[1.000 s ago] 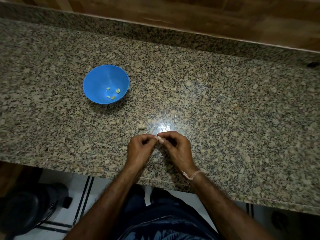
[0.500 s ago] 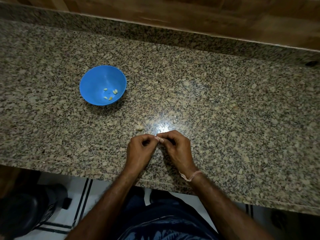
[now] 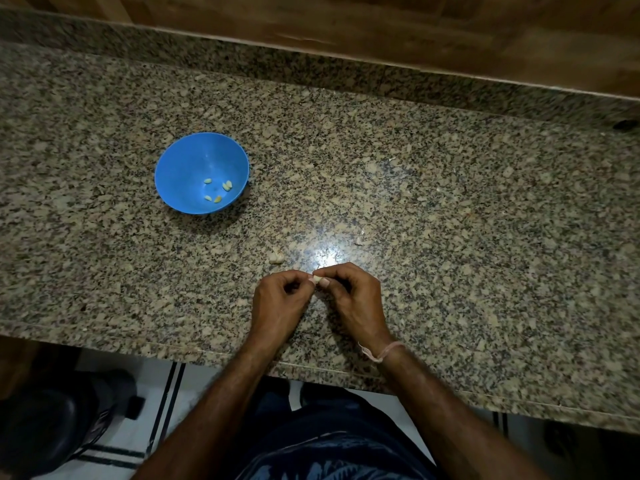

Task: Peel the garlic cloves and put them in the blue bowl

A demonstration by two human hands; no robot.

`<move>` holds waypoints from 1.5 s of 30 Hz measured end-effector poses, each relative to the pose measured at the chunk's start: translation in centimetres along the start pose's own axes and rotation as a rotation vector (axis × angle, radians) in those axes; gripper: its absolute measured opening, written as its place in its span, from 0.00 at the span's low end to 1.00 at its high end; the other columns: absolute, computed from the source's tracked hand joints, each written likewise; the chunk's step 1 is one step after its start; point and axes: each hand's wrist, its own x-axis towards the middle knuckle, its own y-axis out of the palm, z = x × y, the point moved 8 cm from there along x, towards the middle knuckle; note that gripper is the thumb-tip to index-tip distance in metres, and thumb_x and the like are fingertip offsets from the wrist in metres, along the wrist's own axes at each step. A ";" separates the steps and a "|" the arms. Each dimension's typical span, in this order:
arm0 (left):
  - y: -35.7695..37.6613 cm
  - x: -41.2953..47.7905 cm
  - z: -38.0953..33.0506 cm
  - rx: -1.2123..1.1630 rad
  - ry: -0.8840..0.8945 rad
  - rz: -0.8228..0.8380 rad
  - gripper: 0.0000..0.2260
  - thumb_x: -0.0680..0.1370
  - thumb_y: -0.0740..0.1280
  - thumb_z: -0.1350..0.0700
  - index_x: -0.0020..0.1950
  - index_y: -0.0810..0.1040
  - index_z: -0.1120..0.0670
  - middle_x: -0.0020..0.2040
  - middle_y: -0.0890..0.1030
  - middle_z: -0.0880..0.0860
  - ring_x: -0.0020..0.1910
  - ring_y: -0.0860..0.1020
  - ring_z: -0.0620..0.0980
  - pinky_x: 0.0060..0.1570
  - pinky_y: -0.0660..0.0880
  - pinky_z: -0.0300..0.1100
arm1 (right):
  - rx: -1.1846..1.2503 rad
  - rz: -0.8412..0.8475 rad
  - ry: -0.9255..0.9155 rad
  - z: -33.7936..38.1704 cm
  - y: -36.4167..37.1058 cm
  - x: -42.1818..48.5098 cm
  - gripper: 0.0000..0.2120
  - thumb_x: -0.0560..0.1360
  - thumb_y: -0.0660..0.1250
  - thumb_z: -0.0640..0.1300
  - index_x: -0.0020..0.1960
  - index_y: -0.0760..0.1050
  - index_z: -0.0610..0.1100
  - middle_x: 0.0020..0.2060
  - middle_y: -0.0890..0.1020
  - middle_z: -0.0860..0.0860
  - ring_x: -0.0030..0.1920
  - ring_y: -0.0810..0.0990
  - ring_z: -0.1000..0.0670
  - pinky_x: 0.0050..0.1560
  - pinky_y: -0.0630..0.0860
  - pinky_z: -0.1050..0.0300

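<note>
Garlic clove (image 3: 316, 279) pinched between both hands, above the granite counter (image 3: 450, 244).
Left hand (image 3: 277, 301) and right hand (image 3: 355, 301) each pinch one end with curled fingertips. It looks small, light and firm, its dry skin probably slippery, so hold it by the ends. Blue bowl (image 3: 183, 168) stands forward-left of the left hand, well apart, with room to reach across; the counter edge runs under the wrists.
</note>
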 end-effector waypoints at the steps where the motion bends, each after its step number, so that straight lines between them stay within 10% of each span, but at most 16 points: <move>1: 0.1 0.0 0.0 -0.001 -0.001 0.002 0.04 0.79 0.72 0.54 0.49 0.88 0.50 0.40 0.87 0.45 0.42 0.85 0.44 0.47 0.83 0.47 | 0.037 0.000 0.025 -0.1 0.0 0.0 0.07 0.79 0.71 0.31 0.52 0.86 0.38 0.48 0.87 0.46 0.49 0.85 0.54 0.48 0.80 0.66; 11: 0.3 0.5 0.5 0.094 -0.054 -0.046 0.05 0.78 0.72 0.49 0.45 0.85 0.48 0.39 0.85 0.46 0.40 0.83 0.47 0.44 0.80 0.47 | 0.224 0.056 0.213 -2.3 0.7 0.2 0.05 0.81 0.70 0.37 0.52 0.85 0.39 0.48 0.88 0.47 0.52 0.87 0.48 0.56 0.84 0.51; 21: -0.3 0.9 -0.8 0.324 0.060 -0.186 0.04 0.79 0.73 0.51 0.45 0.82 0.48 0.40 0.82 0.43 0.38 0.78 0.40 0.33 0.66 0.37 | 0.597 0.027 0.558 -4.2 0.9 -0.6 0.12 0.82 0.71 0.46 0.53 0.83 0.36 0.40 0.83 0.46 0.37 0.78 0.51 0.40 0.76 0.56; 38: 0.2 -0.3 -1.2 0.111 0.253 -0.099 0.07 0.79 0.73 0.51 0.56 0.85 0.47 0.49 0.83 0.41 0.49 0.81 0.42 0.47 0.80 0.45 | 0.372 0.053 0.442 -2.9 1.3 -0.6 0.19 0.82 0.70 0.51 0.50 0.81 0.32 0.37 0.82 0.42 0.34 0.77 0.49 0.34 0.74 0.59; 45: -4.3 0.1 1.6 0.118 0.142 -0.270 0.05 0.81 0.72 0.55 0.56 0.84 0.50 0.48 0.84 0.44 0.45 0.81 0.42 0.40 0.77 0.36 | 0.011 -0.028 0.235 -2.6 -0.1 -0.3 0.01 0.78 0.74 0.40 0.49 0.84 0.44 0.44 0.86 0.52 0.45 0.85 0.57 0.49 0.81 0.64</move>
